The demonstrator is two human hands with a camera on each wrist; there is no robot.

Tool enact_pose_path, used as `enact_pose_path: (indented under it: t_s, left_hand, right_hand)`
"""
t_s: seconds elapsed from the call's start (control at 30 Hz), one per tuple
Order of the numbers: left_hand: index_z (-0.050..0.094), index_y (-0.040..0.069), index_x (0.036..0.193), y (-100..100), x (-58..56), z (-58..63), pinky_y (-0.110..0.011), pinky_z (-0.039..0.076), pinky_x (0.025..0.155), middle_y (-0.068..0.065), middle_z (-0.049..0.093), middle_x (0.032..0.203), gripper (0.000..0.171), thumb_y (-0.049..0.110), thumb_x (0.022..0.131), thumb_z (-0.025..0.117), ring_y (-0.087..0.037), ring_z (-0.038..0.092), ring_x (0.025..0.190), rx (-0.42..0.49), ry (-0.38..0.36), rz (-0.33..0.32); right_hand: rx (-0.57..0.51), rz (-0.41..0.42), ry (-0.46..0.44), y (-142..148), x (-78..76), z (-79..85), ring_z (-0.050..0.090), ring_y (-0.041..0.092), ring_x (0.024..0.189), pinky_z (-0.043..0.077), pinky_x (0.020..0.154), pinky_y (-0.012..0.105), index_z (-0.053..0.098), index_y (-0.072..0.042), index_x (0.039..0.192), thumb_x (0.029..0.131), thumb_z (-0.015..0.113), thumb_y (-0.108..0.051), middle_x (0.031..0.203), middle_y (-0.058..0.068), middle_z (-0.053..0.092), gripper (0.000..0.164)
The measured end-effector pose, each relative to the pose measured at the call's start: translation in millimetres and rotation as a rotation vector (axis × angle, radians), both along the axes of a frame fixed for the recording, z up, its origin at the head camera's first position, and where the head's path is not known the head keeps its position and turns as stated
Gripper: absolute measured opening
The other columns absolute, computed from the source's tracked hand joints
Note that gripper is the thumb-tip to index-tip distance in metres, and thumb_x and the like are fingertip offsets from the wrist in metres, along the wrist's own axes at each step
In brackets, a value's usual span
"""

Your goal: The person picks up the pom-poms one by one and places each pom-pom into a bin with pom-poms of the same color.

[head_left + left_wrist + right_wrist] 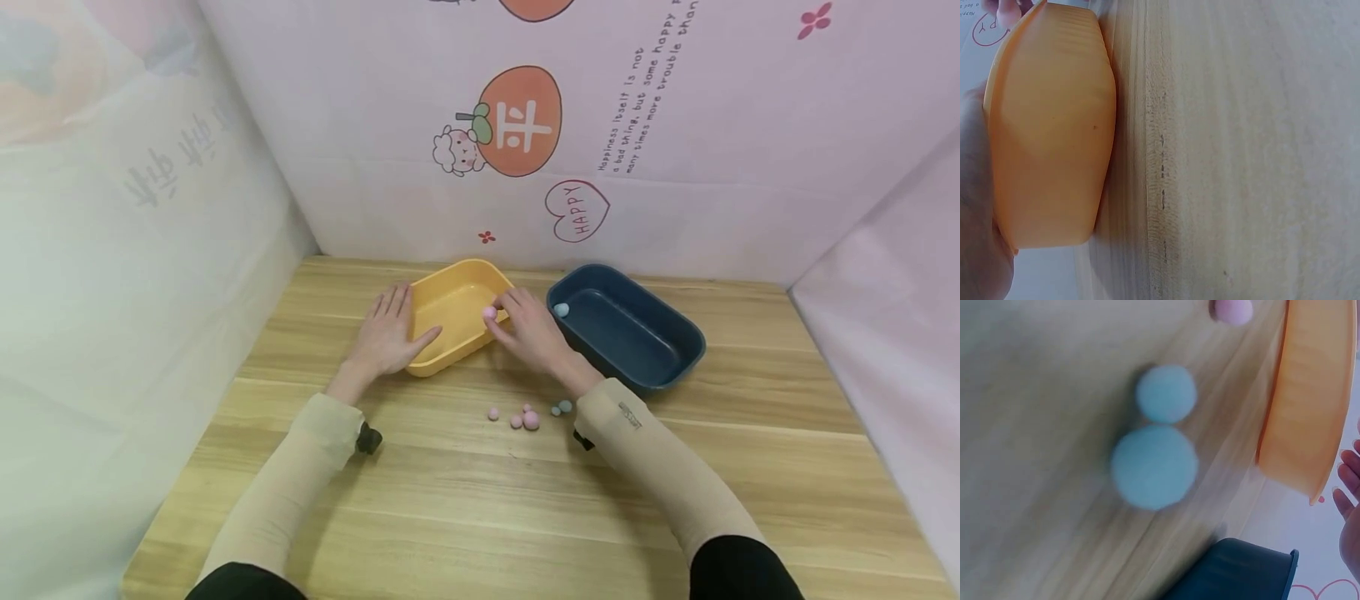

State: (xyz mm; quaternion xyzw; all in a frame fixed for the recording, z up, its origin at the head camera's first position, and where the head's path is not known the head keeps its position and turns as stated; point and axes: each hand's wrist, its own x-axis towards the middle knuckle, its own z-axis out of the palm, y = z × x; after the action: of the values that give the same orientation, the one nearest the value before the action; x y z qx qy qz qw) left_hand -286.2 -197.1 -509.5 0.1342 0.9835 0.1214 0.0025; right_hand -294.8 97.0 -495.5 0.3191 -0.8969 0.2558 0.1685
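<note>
My right hand (534,335) pinches a pink pom-pom-like ball (490,312) between thumb and fingertips, over the right rim of a yellow tray (463,350). On that tray's left side rests my left hand (384,335), fingers stretched along the rim and thumb reaching over the inside. The left wrist view shows the tray's outer wall (1054,137) with this hand at its rim. Several pink balls (531,420) lie on the table in front, beside two light blue balls, a larger one (1155,467) and a smaller one (1166,394).
A dark blue tray (637,372) stands to the right of the yellow one, with a light blue ball (561,310) at its left end. Both trays are on a wooden table (450,517). A printed cloth (375,183) hangs behind it, with white cloth at the sides.
</note>
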Motion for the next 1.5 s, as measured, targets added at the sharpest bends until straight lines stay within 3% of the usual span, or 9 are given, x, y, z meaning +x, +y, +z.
enact_pose_path:
  t_s: [0.43, 0.63, 0.77, 1.0, 1.2, 1.5]
  left_hand:
    - [0.007, -0.004, 0.174, 4, -0.1, 2.8, -0.055, 0.009, 0.144, -0.024, 0.012, 0.185, 0.108, 0.077, 0.108, 0.032, -0.041, 0.010, 0.174, -0.007, 0.004, -0.005]
    - [0.006, -0.003, 0.174, 5, -0.5, 2.7, -0.055, 0.010, 0.144, -0.023, 0.012, 0.185, 0.108, 0.077, 0.107, 0.031, -0.041, 0.011, 0.174, -0.021, 0.004, -0.007]
    - [0.005, -0.003, 0.175, 6, -0.7, 1.5, -0.055, 0.009, 0.144, -0.023, 0.011, 0.185, 0.107, 0.077, 0.107, 0.031, -0.041, 0.010, 0.174, -0.024, 0.000, -0.008]
    - [0.006, -0.002, 0.175, 5, -0.6, -0.3, -0.054, 0.008, 0.144, -0.023, 0.011, 0.185, 0.106, 0.076, 0.108, 0.031, -0.040, 0.009, 0.174, -0.016, -0.003, -0.003]
    - [0.005, -0.002, 0.175, 4, -0.3, -1.4, -0.054, 0.007, 0.144, -0.022, 0.010, 0.186, 0.106, 0.076, 0.108, 0.031, -0.040, 0.008, 0.174, -0.015, -0.009, -0.003]
    - [0.005, -0.003, 0.175, 0, -2.1, -0.7, -0.054, 0.007, 0.144, -0.023, 0.011, 0.185, 0.106, 0.075, 0.109, 0.033, -0.042, 0.011, 0.174, -0.021, 0.005, 0.003]
  right_hand:
    - [0.001, -0.034, -0.060, -14, -19.9, 1.1, 0.066, 0.036, 0.109, 0.058, 0.098, 0.052, 0.070, 0.002, 0.115, 0.109, 0.070, -0.025, 0.116, 0.019, 0.071, 0.028]
    - [-0.081, -0.062, -0.164, -14, -37.5, -17.6, 0.069, 0.035, 0.114, 0.060, 0.102, 0.053, 0.072, 0.000, 0.117, 0.108, 0.070, -0.031, 0.121, 0.018, 0.071, 0.032]
    - [-0.119, -0.081, -0.230, -14, -38.7, -18.8, 0.071, 0.038, 0.117, 0.061, 0.103, 0.052, 0.071, 0.000, 0.120, 0.107, 0.072, -0.030, 0.124, 0.019, 0.071, 0.033]
    - [-0.158, -0.078, -0.249, -15, -23.9, -7.1, 0.069, 0.037, 0.119, 0.060, 0.106, 0.049, 0.070, 0.003, 0.121, 0.105, 0.075, -0.019, 0.123, 0.021, 0.070, 0.028]
    - [-0.309, -0.059, -0.257, -6, -2.0, -5.0, 0.068, 0.038, 0.119, 0.062, 0.102, 0.053, 0.071, 0.004, 0.122, 0.100, 0.079, -0.012, 0.123, 0.023, 0.072, 0.028]
    - [-0.406, -0.037, -0.277, 14, 38.1, -0.2, 0.068, 0.038, 0.127, 0.053, 0.117, 0.056, 0.072, 0.002, 0.126, 0.098, 0.083, -0.009, 0.127, 0.019, 0.075, 0.032]
